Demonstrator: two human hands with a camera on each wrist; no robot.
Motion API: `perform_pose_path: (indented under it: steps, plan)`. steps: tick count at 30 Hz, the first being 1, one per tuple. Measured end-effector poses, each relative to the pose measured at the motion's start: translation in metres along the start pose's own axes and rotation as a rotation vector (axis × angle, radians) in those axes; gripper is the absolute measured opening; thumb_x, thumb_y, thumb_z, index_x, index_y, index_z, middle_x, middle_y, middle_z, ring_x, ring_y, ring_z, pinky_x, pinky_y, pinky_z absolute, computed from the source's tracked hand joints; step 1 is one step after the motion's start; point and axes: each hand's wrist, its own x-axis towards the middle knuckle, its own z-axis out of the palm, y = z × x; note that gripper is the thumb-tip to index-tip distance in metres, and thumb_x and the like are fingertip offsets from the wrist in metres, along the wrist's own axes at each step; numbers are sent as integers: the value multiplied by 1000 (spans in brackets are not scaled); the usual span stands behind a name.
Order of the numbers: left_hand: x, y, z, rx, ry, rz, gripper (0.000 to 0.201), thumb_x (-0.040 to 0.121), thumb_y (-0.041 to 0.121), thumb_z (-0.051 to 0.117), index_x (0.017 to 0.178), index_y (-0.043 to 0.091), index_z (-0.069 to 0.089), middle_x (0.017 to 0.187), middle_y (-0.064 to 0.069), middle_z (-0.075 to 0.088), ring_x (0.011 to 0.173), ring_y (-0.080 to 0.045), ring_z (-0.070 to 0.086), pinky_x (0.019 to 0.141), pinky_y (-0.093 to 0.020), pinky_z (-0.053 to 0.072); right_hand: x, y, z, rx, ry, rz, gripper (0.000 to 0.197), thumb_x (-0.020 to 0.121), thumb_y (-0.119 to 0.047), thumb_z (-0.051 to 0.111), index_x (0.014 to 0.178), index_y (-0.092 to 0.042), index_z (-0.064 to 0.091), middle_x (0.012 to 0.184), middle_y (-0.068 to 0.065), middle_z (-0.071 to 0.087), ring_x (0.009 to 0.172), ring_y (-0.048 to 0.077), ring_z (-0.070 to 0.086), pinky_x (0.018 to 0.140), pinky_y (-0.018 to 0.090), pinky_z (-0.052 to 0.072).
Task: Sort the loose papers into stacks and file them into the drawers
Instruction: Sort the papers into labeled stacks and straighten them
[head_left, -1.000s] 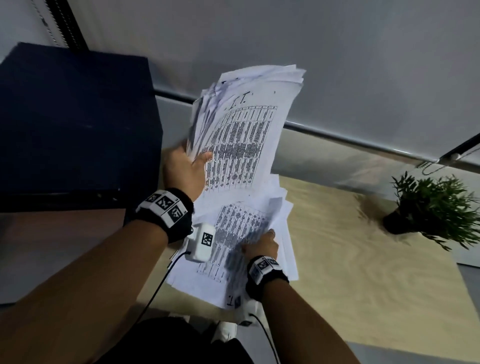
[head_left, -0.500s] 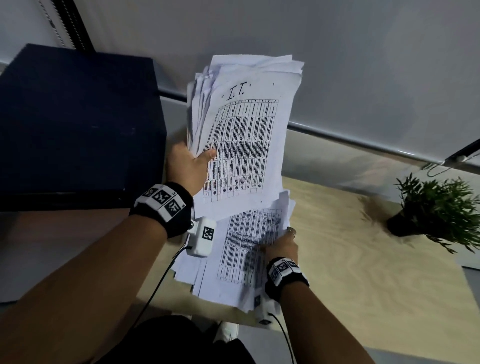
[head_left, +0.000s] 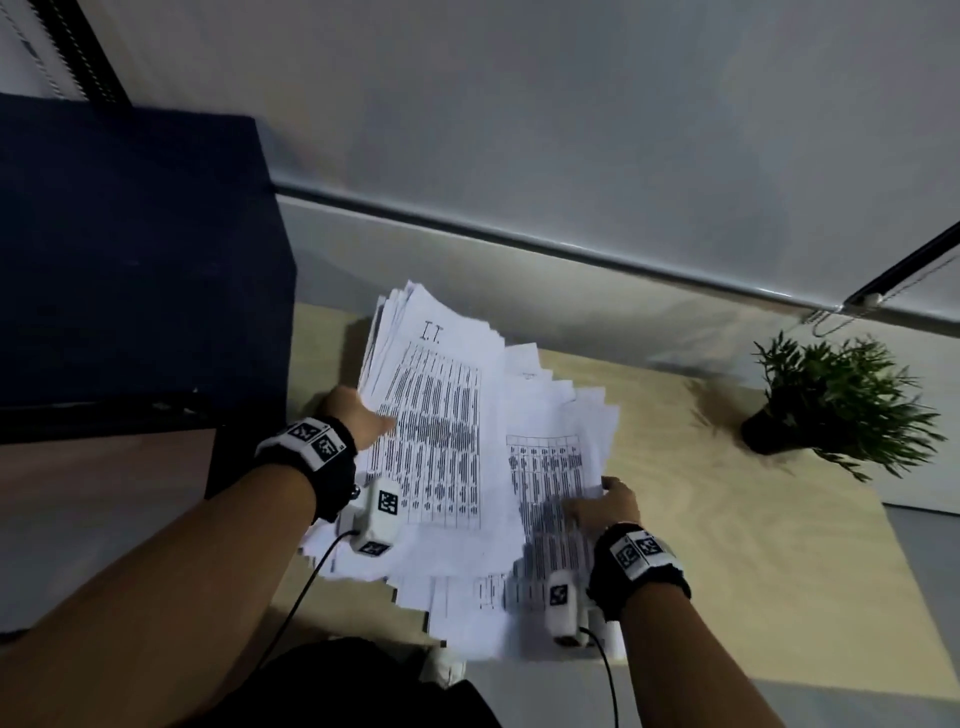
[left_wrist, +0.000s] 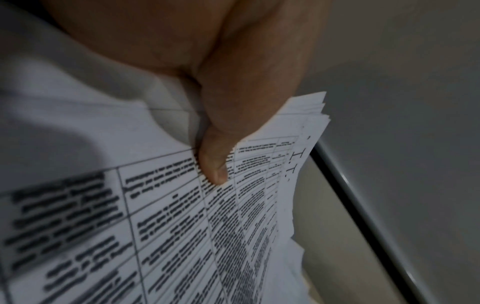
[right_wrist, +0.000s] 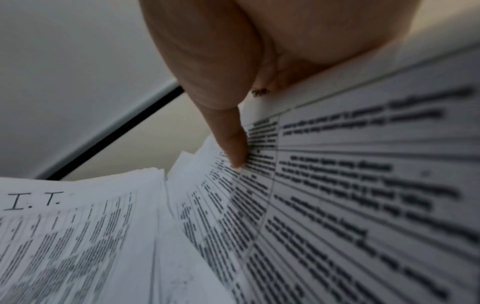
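Note:
A thick bundle of printed sheets headed "I.T." (head_left: 436, 415) lies low over the wooden desk (head_left: 727, 545). My left hand (head_left: 358, 421) grips its left edge, thumb on the top sheet (left_wrist: 213, 164). A second, fanned pile of table-printed papers (head_left: 556, 457) spreads beside and under it. My right hand (head_left: 602, 504) holds that pile's right edge, thumb pressed on the top page (right_wrist: 233, 144); the other fingers are hidden under the sheets. The "I.T." bundle (right_wrist: 64, 226) shows to the left in the right wrist view.
A dark blue cabinet (head_left: 130, 270) stands at the left, close to the papers. A small potted plant (head_left: 831, 405) sits at the desk's far right. A grey wall with a metal rail (head_left: 519, 244) runs behind the desk.
My left hand has brought the "I.T." bundle down from upright to nearly flat over the desk. My right hand has slid right along the lower pile's edge.

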Motion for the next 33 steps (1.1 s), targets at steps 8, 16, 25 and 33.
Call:
perform_pose_path:
  steps: [8,16,25,33]
  plan:
    - [1,-13,11,146,-10,-19,77,79,41,80,132,-7,52,132,-21,60,118,-35,61,98,-39,52,-23,-28,-26,-169,222,-315,18,87,-14,60,104,-10,66,97,21,71,87,41,65,65,33,44]
    - [8,-15,14,192,-19,21,56,76,38,83,111,-1,65,115,-16,69,102,-34,67,89,-38,55,-53,-104,-145,73,510,-604,13,84,-15,68,91,-4,68,79,19,70,64,27,63,59,22,40]
    - [3,-23,32,33,-88,91,55,94,51,55,117,3,66,119,-16,69,107,-32,65,89,-32,51,-29,-84,-60,261,178,-360,31,83,-16,73,110,-6,63,75,4,70,58,13,64,52,22,52]
    - [-3,-20,47,28,-146,-12,79,92,65,41,136,0,41,130,-20,57,111,-37,61,86,-36,50,-12,-42,66,-236,-96,-290,56,91,-23,56,137,5,41,127,19,57,119,35,57,96,36,48]
